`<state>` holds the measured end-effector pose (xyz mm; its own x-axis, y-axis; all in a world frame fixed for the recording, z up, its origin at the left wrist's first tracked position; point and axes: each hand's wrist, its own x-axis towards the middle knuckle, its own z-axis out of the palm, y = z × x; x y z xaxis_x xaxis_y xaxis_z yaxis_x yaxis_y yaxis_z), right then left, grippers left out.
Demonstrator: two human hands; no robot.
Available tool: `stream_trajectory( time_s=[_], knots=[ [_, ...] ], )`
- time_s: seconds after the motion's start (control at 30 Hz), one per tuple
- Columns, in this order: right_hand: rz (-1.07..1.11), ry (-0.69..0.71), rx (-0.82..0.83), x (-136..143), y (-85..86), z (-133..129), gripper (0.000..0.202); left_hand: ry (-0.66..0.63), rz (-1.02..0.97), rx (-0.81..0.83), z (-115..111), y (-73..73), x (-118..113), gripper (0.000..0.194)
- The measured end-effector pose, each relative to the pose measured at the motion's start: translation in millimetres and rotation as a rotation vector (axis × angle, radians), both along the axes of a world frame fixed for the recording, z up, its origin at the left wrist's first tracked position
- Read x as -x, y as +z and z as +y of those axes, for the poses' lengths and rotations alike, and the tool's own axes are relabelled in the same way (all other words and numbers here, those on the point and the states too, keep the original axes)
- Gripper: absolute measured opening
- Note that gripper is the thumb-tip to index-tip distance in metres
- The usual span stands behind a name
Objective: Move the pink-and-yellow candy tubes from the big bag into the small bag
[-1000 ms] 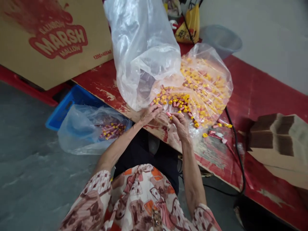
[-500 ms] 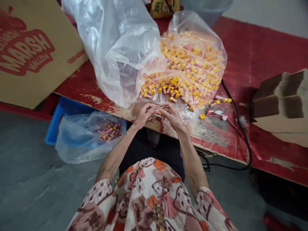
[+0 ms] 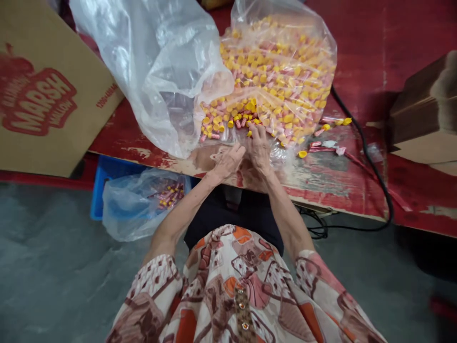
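Many small pink tubes with yellow caps (image 3: 246, 116) spill from the mouth of a clear plastic bag (image 3: 278, 71) full of the same pieces. My right hand (image 3: 260, 148) reaches to the front of this pile, fingers stretched forward and slightly apart, next to a yellow cap (image 3: 249, 134). Nothing shows gripped in it. Just left of it, my left hand (image 3: 229, 161) is held low over the table edge with its fingers pressed together. Whatever those fingers hold, if anything, is hidden.
A large clear bag (image 3: 160, 71) drapes over the red table (image 3: 360, 71). Below left, a blue crate (image 3: 103, 190) holds a bag of capped tubes (image 3: 171, 193). A marshmallow carton (image 3: 46, 95) stands left, stacked cardboard (image 3: 424, 105) right. A black cable (image 3: 378, 176) crosses the table edge.
My hands were together around a capped tube and have parted. The right hand has moved forward to the pile; the left stays near the edge. The view has shifted slightly.
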<state>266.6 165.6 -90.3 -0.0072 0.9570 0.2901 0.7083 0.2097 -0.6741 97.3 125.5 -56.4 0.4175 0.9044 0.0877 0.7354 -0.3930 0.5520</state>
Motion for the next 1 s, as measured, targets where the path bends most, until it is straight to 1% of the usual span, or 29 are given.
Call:
stream_trajectory(
  time_s=[0.07, 0.1, 0.17, 0.2, 0.23, 0.3, 0.33, 0.37, 0.47, 0.5, 0.53, 0.57, 0.63, 0.7, 0.77, 0.83, 0.9, 0.93, 1.0],
  knots=[
    [-0.054, 0.038, 0.034, 1.3, -4.1, 9.0, 0.052, 0.031, -0.136, 0.126, 8.5, 4.4, 13.1, 0.012],
    [-0.055, 0.046, 0.043, 1.1, -6.1, 11.1, 0.053, 0.069, -0.223, 0.202, 10.5, 6.7, 20.0, 0.012],
    [-0.006, 0.036, 0.024, -1.4, -10.4, 10.7, 0.051, 0.177, -0.384, 0.299, 9.7, 9.5, 30.3, 0.018],
    [0.037, 0.023, 0.000, -3.2, -12.5, 8.8, 0.049, 0.236, -0.439, 0.293, 7.2, 9.5, 32.4, 0.022],
    [0.085, 0.007, -0.024, -4.8, -14.5, 6.1, 0.047, 0.289, -0.465, 0.247, 4.0, 8.3, 32.3, 0.025],
    [0.186, -0.018, -0.038, -5.2, -17.4, -0.1, 0.042, 0.331, -0.413, 0.098, -2.9, 3.3, 26.8, 0.021],
    [0.230, -0.028, -0.027, -3.5, -18.1, -3.0, 0.042, 0.309, -0.339, 0.035, -5.5, 0.3, 22.8, 0.016],
    [0.261, -0.032, -0.010, -0.5, -18.1, -5.8, 0.042, 0.259, -0.243, -0.006, -7.2, -2.2, 19.1, 0.012],
    [0.267, -0.023, 0.009, 13.3, -15.2, -13.7, 0.044, 0.054, 0.023, -0.047, -6.5, -3.4, 16.3, 0.007],
    [0.245, -0.027, -0.004, 17.9, -13.7, -16.7, 0.046, 0.010, 0.064, -0.061, -5.8, -1.4, 18.8, 0.006],
    [0.217, -0.034, -0.021, 21.8, -12.3, -19.9, 0.048, -0.005, 0.076, -0.087, -5.7, 1.1, 22.4, 0.007],
    [0.189, -0.041, -0.037, 24.8, -11.0, -23.2, 0.050, 0.012, 0.064, -0.124, -6.5, 3.6, 26.4, 0.010],
    [0.137, -0.034, -0.054, 27.9, -9.3, -29.3, 0.053, 0.092, 0.006, -0.197, -11.9, 6.0, 33.4, 0.017],
    [0.084, 0.008, -0.036, 28.4, -8.0, -33.4, 0.052, 0.172, -0.041, -0.220, -20.8, 3.0, 37.8, 0.023],
    [0.013, 0.051, -0.002, 28.0, -6.5, -35.2, 0.048, 0.217, -0.053, -0.180, -29.2, -2.9, 41.7, 0.030],
    [-0.060, 0.079, 0.021, 27.6, -4.5, -36.1, 0.046, 0.257, -0.047, -0.135, -30.5, -6.0, 49.9, 0.035],
    [-0.100, 0.092, 0.028, 27.4, -2.7, -37.2, 0.049, 0.354, -0.041, -0.134, -19.4, -1.3, 65.4, 0.037],
    [-0.104, 0.088, 0.033, 27.3, -2.2, -38.0, 0.050, 0.429, -0.036, -0.150, -8.6, 3.8, 75.4, 0.036],
    [-0.089, 0.055, 0.043, 26.8, -2.1, -39.9, 0.050, 0.598, -0.010, -0.193, 21.5, 16.8, 96.8, 0.036]
  ],
)
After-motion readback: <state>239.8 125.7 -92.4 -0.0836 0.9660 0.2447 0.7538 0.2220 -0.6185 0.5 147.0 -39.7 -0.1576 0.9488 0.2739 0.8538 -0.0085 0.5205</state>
